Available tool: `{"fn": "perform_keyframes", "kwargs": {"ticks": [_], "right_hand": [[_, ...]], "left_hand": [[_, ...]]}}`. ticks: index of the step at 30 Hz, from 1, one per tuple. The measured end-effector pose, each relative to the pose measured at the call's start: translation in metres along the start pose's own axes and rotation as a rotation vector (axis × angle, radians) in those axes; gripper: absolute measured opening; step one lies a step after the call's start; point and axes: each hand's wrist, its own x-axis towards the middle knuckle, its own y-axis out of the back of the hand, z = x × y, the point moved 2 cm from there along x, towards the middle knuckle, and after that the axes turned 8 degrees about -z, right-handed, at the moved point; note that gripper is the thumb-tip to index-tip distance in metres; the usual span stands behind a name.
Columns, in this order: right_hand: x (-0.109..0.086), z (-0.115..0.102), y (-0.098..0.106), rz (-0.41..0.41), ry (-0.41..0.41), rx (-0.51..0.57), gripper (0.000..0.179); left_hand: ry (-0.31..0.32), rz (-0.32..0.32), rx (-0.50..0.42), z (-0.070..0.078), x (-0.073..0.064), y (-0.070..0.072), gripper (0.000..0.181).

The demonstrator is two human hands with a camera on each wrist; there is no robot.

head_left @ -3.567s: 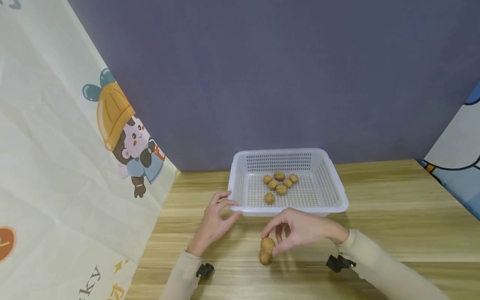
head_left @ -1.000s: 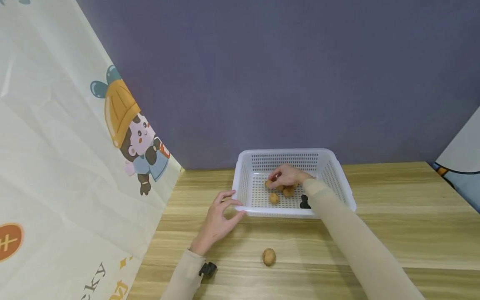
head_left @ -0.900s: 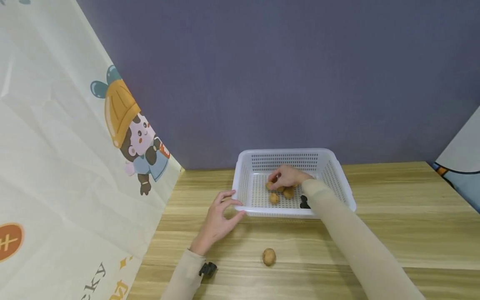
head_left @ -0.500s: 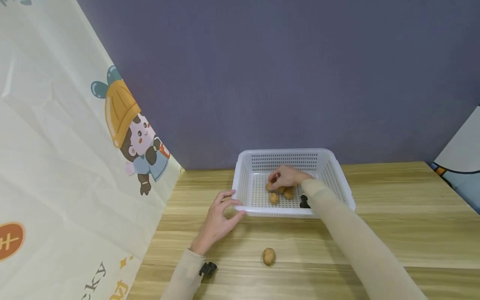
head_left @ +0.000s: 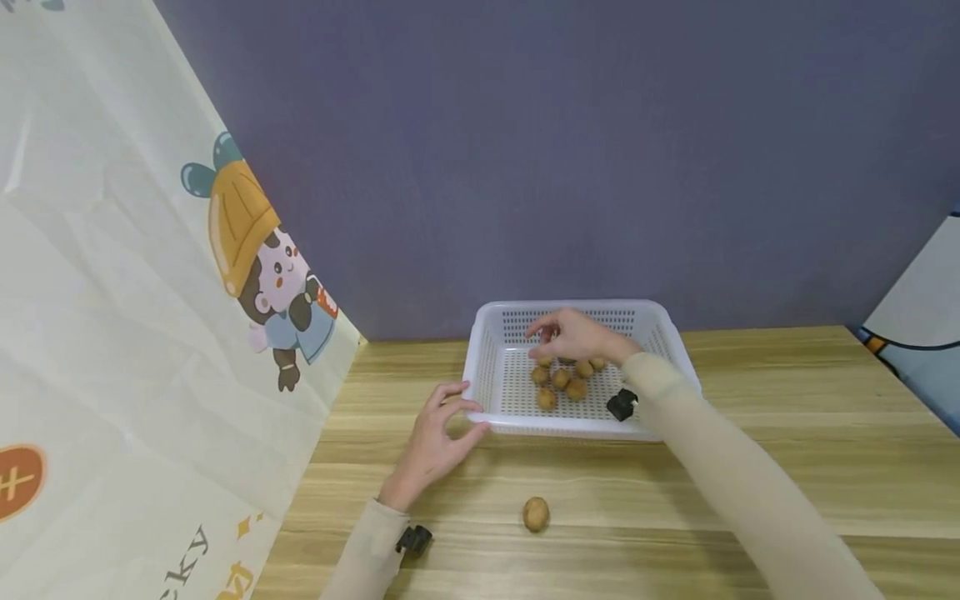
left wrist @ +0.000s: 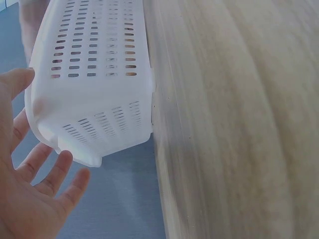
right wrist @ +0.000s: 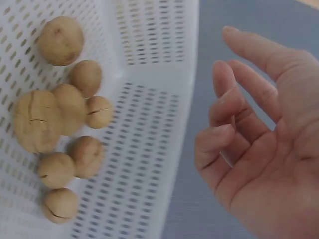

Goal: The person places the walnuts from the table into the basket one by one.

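Note:
My left hand (head_left: 435, 446) holds the near left corner of the white plastic basket (head_left: 570, 423). In the left wrist view its thumb lies against the rim of the basket (left wrist: 94, 94), and its other fingers spread round the corner. Above the inside of the basket is my right hand (head_left: 573, 333), its fingers loosely bent and nothing between them. Several walnuts (head_left: 576, 389) lie on the basket floor, some partly hidden in the head view by that hand. The right wrist view shows these walnuts (right wrist: 61, 41) grouped together, apart from the fingers.
One walnut (head_left: 536, 514) lies on the wooden table (head_left: 787, 417) in front of the basket. A dark grey-blue panel (head_left: 570, 167) rises close behind the basket. On the left hangs a pale printed sheet (head_left: 112, 275).
Earlier my right hand pinched one of two walnuts on the table, then reached into the basket with it. It has since let go and lifted slightly. My left hand has stayed at the corner.

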Motion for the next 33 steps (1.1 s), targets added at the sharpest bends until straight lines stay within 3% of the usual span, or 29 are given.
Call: {"fn": "perform_keyframes", "kwargs": {"ticks": [7, 15, 25, 33], "right_hand": [[-0.033, -0.038, -0.005, -0.015, 0.103, -0.022, 0.036], [-0.075, -0.064, -0.052, -0.053, 0.294, 0.036, 0.03], [-0.109, -0.044, -0.12, -0.168, 0.294, 0.096, 0.031], [-0.126, -0.023, -0.151, -0.266, 0.263, 0.253, 0.032]], "left_hand": [[-0.003, -0.006, 0.004, 0.001, 0.001, 0.002, 0.023], [-0.01, 0.004, 0.03, 0.003, 0.002, 0.006, 0.024], [-0.005, 0.03, 0.099, 0.004, 0.001, 0.004, 0.025], [0.016, 0.053, 0.111, 0.009, 0.0, 0.002, 0.028]]}}
